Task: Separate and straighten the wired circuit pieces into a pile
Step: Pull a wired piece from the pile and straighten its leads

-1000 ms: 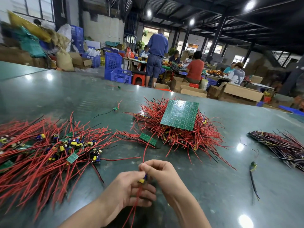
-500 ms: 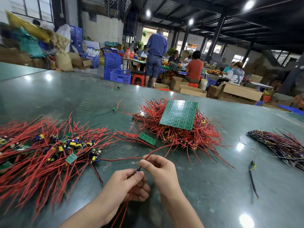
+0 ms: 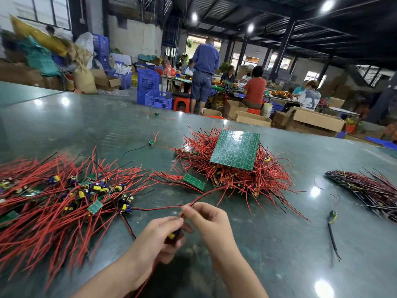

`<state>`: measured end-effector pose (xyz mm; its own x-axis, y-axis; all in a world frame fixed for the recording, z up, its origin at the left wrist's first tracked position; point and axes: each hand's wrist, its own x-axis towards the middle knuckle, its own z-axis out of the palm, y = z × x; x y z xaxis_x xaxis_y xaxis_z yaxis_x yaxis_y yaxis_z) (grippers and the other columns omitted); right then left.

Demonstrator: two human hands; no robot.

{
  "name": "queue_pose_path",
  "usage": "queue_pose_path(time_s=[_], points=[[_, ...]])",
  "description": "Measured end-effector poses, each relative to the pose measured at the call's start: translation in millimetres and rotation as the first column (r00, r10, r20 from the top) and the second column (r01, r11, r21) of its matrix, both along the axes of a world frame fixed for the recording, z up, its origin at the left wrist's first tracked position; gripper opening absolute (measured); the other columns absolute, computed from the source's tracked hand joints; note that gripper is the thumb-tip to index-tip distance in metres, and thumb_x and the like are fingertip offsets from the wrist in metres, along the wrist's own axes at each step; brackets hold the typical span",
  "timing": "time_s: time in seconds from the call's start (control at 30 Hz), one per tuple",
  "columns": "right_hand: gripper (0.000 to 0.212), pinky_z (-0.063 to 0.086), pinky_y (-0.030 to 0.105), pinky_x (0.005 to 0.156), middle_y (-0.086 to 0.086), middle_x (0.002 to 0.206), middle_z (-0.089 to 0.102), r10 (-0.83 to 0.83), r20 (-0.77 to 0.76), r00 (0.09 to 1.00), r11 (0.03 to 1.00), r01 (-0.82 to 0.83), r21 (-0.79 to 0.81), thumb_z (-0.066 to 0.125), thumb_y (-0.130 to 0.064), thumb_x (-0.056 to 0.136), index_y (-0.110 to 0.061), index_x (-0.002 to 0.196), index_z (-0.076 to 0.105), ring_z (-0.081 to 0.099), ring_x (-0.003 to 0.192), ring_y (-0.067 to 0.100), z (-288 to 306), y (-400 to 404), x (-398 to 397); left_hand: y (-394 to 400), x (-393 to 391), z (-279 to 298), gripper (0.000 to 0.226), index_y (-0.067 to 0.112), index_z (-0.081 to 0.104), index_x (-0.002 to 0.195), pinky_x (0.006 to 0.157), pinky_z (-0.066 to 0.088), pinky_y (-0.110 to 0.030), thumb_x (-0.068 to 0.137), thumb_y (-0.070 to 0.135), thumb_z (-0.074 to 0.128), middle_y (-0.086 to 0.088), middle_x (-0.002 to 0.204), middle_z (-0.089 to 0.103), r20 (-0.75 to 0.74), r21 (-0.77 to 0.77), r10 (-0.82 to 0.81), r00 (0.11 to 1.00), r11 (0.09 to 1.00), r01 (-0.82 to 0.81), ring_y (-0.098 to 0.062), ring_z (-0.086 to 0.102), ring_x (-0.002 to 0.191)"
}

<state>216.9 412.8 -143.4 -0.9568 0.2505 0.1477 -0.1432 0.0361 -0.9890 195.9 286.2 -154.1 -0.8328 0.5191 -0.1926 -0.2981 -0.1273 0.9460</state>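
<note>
Gripping a small circuit piece [image 3: 174, 233] above the near table [image 3: 268, 244] edge: left hand [image 3: 156, 239], fingers curled round it. Right hand [image 3: 209, 218] pinches its red wire [image 3: 202, 196]. Left: loose tangle of wired pieces [image 3: 60, 201]. Beyond: red-wired pile [image 3: 234, 179] bearing a green circuit panel [image 3: 235, 149]. Right: dark-wired bundle [image 3: 369, 190]. Far: workers, blue crates.

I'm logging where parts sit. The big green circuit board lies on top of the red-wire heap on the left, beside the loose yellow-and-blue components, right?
Not quite. The head view shows the big green circuit board on the middle red-wire heap, beyond the hands. The left heap holds the loose yellow-and-blue components.
</note>
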Motion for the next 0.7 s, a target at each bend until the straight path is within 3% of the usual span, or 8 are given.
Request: queue_pose_path(time_s=[0.1, 0.23, 0.3, 0.37, 0.43, 0.53, 0.7], points=[[0.010, 0.036, 0.005, 0.053, -0.010, 0.055, 0.063, -0.058, 0.001, 0.998, 0.993, 0.058, -0.106, 0.065, -0.007, 0.084, -0.009, 0.075, 0.070, 0.050, 0.049, -0.006, 2, 9, -2, 0, 0, -1, 0.034, 0.012, 0.061, 0.070, 0.038, 0.018, -0.016, 0.096, 0.028, 0.045, 0.003, 0.050, 0.042, -0.112, -0.079, 0.015, 0.994, 0.997, -0.023, -0.007, 0.026, 0.040], [0.014, 0.034, 0.008, 0.054, -0.010, 0.057, 0.059, 0.014, 0.027, 1.000, 0.994, -0.011, -0.105, 0.068, -0.019, 0.081, -0.011, 0.070, 0.070, 0.043, 0.050, -0.003, -1, 13, -1, -2, -4, -5, 0.042, 0.015, 0.059, 0.060, 0.036, 0.020, -0.015, 0.096, 0.030, 0.045, 0.005, 0.044, 0.040, -0.303, -0.147, 0.064, 0.951, 0.983, -0.113, -0.006, 0.027, 0.036], [0.017, 0.030, 0.016, 0.059, -0.004, 0.060, 0.051, 0.096, 0.045, 0.994, 0.986, -0.089, -0.142, 0.070, -0.028, 0.076, -0.014, 0.067, 0.072, 0.038, 0.057, 0.004, -1, 14, 0, -5, -9, -7, 0.041, 0.017, 0.058, 0.058, 0.041, 0.025, -0.012, 0.095, 0.028, 0.047, 0.004, 0.043, 0.044, -0.543, -0.232, 0.059, 0.838, 0.948, -0.217, -0.003, 0.034, 0.037], [0.018, 0.029, 0.022, 0.062, 0.003, 0.066, 0.048, 0.167, 0.060, 0.984, 0.960, -0.148, -0.237, 0.074, -0.030, 0.072, -0.013, 0.065, 0.073, 0.036, 0.063, 0.008, -1, 15, -1, -7, -10, -8, 0.037, 0.020, 0.058, 0.058, 0.047, 0.029, -0.014, 0.090, 0.037, 0.049, 0.006, 0.045, 0.048, -0.674, -0.239, 0.051, 0.737, 0.929, -0.283, -0.002, 0.041, 0.043], [0.021, 0.029, 0.023, 0.063, 0.003, 0.067, 0.050, 0.143, 0.070, 0.987, 0.954, -0.119, -0.273, 0.073, -0.034, 0.066, -0.013, 0.067, 0.074, 0.037, 0.064, 0.009, -1, 15, -2, -10, -11, -8, 0.034, 0.024, 0.058, 0.060, 0.051, 0.031, -0.019, 0.085, 0.045, 0.047, 0.006, 0.046, 0.046, -0.715, -0.234, 0.036, 0.698, 0.929, -0.287, -0.003, 0.041, 0.046], [0.027, 0.032, 0.019, 0.057, 0.001, 0.065, 0.047, 0.011, 0.103, 0.995, 0.941, 0.024, -0.337, 0.072, -0.038, 0.061, -0.012, 0.070, 0.075, 0.037, 0.055, 0.005, -3, 23, -4, -15, -12, -10, 0.038, 0.020, 0.052, 0.057, 0.053, 0.030, -0.027, 0.091, 0.037, 0.054, 0.006, 0.043, 0.039, -0.781, -0.280, -0.031, 0.623, 0.910, -0.306, -0.004, 0.038, 0.044], [0.031, 0.026, 0.023, 0.056, -0.003, 0.060, 0.053, 0.042, 0.159, 0.986, 0.984, -0.013, -0.175, 0.070, -0.046, 0.060, -0.015, 0.066, 0.073, 0.034, 0.054, 0.006, -2, 37, -2, -22, -10, -4, 0.051, 0.019, 0.038, 0.053, 0.050, 0.023, -0.031, 0.083, 0.060, 0.033, -0.001, 0.045, 0.036, -0.864, -0.408, -0.200, 0.461, 0.814, -0.413, -0.017, 0.043, 0.052]])
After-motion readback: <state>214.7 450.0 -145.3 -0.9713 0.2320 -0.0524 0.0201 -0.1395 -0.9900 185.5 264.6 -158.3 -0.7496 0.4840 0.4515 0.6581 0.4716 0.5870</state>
